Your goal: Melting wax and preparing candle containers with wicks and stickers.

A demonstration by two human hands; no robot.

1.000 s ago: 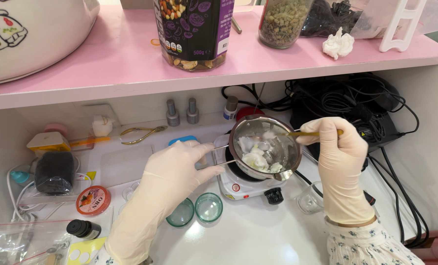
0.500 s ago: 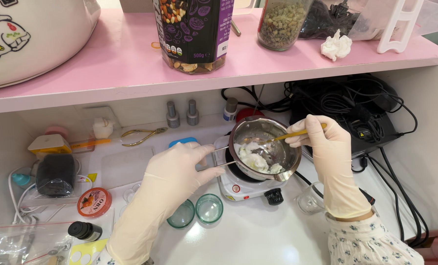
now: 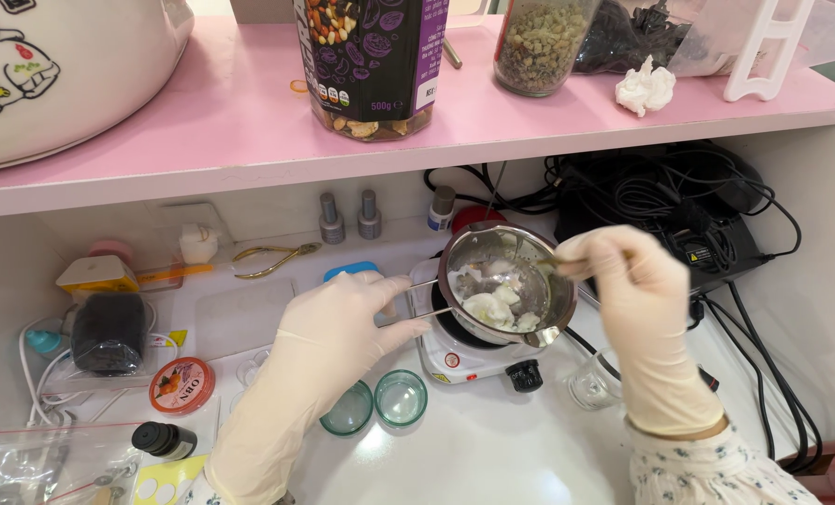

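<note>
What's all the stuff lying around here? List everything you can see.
Metal pot: 1, silver, on the hotplate, white lumps inside.
Hotplate: 1, white, black knob, centre of the lower surface.
Glass dishes: 2, green-tinted, in front of the hotplate.
Small glass cup: 1, clear, right of the hotplate.
Nail polish bottles: 2, grey, at the back wall.
Nippers: 1, gold, back left.
Round tin: 1, orange, left.
Dark bottle: 1, black, lower left.
Nut jar: 1, purple label, pink shelf.
Cables: tangle, black, right.
Left hand: gloved, on the pot's handle.
Right hand: gloved, holding a thin tool blurred at the pot's rim.
</note>
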